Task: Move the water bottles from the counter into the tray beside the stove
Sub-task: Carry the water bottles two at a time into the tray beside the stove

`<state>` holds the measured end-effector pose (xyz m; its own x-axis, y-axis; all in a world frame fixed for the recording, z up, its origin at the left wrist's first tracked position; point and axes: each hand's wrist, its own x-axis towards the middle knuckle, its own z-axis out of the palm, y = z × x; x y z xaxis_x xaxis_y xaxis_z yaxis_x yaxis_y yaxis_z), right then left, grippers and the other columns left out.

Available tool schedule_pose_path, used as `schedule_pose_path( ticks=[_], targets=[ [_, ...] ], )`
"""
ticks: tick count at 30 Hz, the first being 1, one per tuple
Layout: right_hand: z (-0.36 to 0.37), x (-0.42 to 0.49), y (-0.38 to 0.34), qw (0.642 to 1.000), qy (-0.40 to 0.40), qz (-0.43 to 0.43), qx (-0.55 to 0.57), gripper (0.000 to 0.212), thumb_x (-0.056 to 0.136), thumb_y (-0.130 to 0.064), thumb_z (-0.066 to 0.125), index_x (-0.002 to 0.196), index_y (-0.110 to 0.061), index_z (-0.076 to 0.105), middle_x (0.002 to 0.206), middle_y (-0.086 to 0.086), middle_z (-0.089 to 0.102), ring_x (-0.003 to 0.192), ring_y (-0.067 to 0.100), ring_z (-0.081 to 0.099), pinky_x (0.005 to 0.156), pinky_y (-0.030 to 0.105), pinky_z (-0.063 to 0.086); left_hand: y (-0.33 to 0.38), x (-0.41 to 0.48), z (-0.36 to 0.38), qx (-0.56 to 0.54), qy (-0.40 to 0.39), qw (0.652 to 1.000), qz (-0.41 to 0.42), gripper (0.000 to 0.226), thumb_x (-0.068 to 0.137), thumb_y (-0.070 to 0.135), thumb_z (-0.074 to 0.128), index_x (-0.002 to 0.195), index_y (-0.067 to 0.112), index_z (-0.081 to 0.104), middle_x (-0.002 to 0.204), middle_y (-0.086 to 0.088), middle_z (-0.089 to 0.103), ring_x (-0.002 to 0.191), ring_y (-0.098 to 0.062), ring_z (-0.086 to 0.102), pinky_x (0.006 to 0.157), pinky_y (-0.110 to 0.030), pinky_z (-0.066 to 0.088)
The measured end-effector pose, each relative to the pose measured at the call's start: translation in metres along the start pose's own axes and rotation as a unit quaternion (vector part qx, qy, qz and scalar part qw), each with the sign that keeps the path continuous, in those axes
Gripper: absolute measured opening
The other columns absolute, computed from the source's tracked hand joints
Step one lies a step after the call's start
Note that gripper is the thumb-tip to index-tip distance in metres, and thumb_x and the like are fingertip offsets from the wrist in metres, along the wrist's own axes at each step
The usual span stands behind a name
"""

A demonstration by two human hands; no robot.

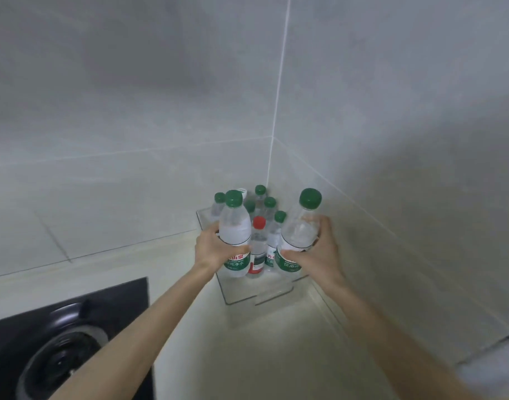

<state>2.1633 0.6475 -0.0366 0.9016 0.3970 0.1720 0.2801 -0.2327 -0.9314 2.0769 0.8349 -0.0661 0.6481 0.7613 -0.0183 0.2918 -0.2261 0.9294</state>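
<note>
- Head view, hands: left hand is wrapped around a green-capped bottle, its fingers curled over the label and pressing on the plastic.
- Right hand grips a second green-capped bottle the same way – thumb across the near side of the label, the rest of the fingers behind the body and mostly hidden.
- Both held bottles are clear with green labels; the left one stands close to upright, the right one tilts with its cap leaning to the right.
- They are held above the near part of a clear plastic tray that sits on the pale table in the far right corner, against the tiled walls.
- Whether either held bottle touches the tray floor cannot be told.
- Inside the tray, between the two held bottles, stands a red-capped bottle, upright.
- Behind it, toward the far corner, a cluster of green-capped bottles stands packed together, along with one whose cap looks white – it is partly hidden by the left bottle.
- The near strip of the tray floor is bare.
- To the left of the tray, at the near left, lies a black stove with a round burner; the left forearm crosses above its right edge.
- Both forearms are bare and reach from the near edge toward the tray.
</note>
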Motion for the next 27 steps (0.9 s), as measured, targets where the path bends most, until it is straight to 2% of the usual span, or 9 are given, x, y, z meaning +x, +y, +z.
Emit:
schedule_pose_path(
  ticks=[5, 7, 9, 11, 14, 16, 18, 21, 27],
  targets=[
    [0.015, 0.031, 0.033, 1.000, -0.015, 0.018, 0.001, 0.066, 0.054, 0.005, 0.081, 0.104, -0.021, 0.045, 0.092, -0.014, 0.054, 0.084, 0.000, 0.054, 0.065, 0.006, 0.042, -0.025, 0.025, 0.029, 0.023, -0.005, 0.999, -0.039, 0.081, 0.047, 0.019, 0.093, 0.119, 0.017, 0.056, 0.114, -0.003, 0.066, 0.107, -0.026, 0.060, 0.095, -0.043, 0.050],
    [0.020, 0.041, 0.047, 0.999, -0.024, 0.024, -0.012, 0.066, 0.054, 0.007, 0.080, 0.106, -0.016, 0.046, 0.095, -0.012, 0.054, 0.086, 0.005, 0.054, 0.064, 0.002, 0.039, -0.034, 0.033, 0.037, 0.033, -0.010, 0.998, -0.052, 0.082, 0.048, 0.016, 0.092, 0.121, 0.016, 0.054, 0.116, -0.002, 0.065, 0.109, -0.025, 0.059, 0.096, -0.036, 0.047],
    [0.025, 0.048, 0.060, 0.999, -0.030, 0.033, -0.030, 0.067, 0.053, 0.004, 0.082, 0.106, -0.017, 0.047, 0.099, -0.006, 0.056, 0.089, 0.010, 0.054, 0.065, 0.002, 0.038, -0.042, 0.040, 0.045, 0.043, -0.016, 0.997, -0.066, 0.079, 0.051, 0.014, 0.092, 0.120, 0.013, 0.053, 0.113, -0.002, 0.063, 0.106, -0.021, 0.057, 0.090, -0.028, 0.042],
    [0.028, 0.053, 0.071, 0.997, -0.038, 0.037, -0.055, 0.068, 0.051, -0.002, 0.085, 0.103, -0.022, 0.046, 0.101, -0.005, 0.059, 0.090, 0.012, 0.056, 0.066, 0.007, 0.039, -0.048, 0.046, 0.053, 0.054, -0.023, 0.995, -0.076, 0.077, 0.052, 0.014, 0.092, 0.118, 0.009, 0.052, 0.112, -0.002, 0.061, 0.105, -0.020, 0.055, 0.089, -0.028, 0.041],
    [0.032, 0.059, 0.088, 0.992, -0.058, 0.064, -0.097, 0.069, 0.050, -0.010, 0.086, 0.101, -0.030, 0.044, 0.101, -0.007, 0.063, 0.090, 0.017, 0.059, 0.073, 0.025, 0.048, -0.058, 0.056, 0.064, 0.043, -0.025, 0.994, -0.099, 0.076, 0.054, 0.017, 0.091, 0.118, 0.009, 0.052, 0.118, -0.006, 0.062, 0.113, -0.026, 0.055, 0.095, -0.030, 0.041],
    [0.035, 0.061, 0.096, 0.988, -0.080, 0.077, -0.110, 0.068, 0.051, -0.012, 0.086, 0.103, -0.031, 0.045, 0.103, -0.006, 0.064, 0.093, 0.019, 0.061, 0.079, 0.031, 0.053, -0.062, 0.058, 0.068, 0.031, -0.017, 0.993, -0.114, 0.074, 0.057, 0.018, 0.090, 0.119, 0.008, 0.051, 0.118, -0.005, 0.060, 0.109, -0.022, 0.054, 0.093, -0.027, 0.040],
    [0.035, 0.065, 0.105, 0.985, -0.099, 0.082, -0.115, 0.067, 0.051, -0.014, 0.086, 0.103, -0.031, 0.045, 0.102, -0.006, 0.065, 0.091, 0.019, 0.063, 0.079, 0.032, 0.054, -0.064, 0.056, 0.072, 0.013, 0.009, 0.992, -0.128, 0.074, 0.056, 0.012, 0.090, 0.119, 0.008, 0.052, 0.117, -0.005, 0.060, 0.103, -0.020, 0.053, 0.089, -0.025, 0.041],
    [0.035, 0.068, 0.117, 0.981, -0.126, 0.076, -0.126, 0.069, 0.051, -0.009, 0.086, 0.108, -0.027, 0.050, 0.101, -0.007, 0.065, 0.089, 0.018, 0.064, 0.074, 0.025, 0.051, -0.069, 0.048, 0.078, -0.007, 0.036, 0.988, -0.147, 0.076, 0.054, 0.003, 0.089, 0.119, 0.011, 0.049, 0.115, -0.007, 0.060, 0.100, -0.021, 0.053, 0.084, -0.027, 0.042],
    [0.040, 0.073, 0.132, 0.967, -0.140, 0.030, -0.212, 0.070, 0.044, -0.013, 0.089, 0.105, -0.018, 0.056, 0.104, -0.004, 0.053, 0.096, 0.019, 0.057, 0.078, 0.031, 0.048, -0.069, 0.041, 0.087, -0.045, 0.068, 0.979, -0.185, 0.078, 0.058, -0.004, 0.083, 0.122, 0.013, 0.042, 0.123, -0.012, 0.040, 0.096, -0.021, 0.045, 0.080, -0.024, 0.041]
  ],
)
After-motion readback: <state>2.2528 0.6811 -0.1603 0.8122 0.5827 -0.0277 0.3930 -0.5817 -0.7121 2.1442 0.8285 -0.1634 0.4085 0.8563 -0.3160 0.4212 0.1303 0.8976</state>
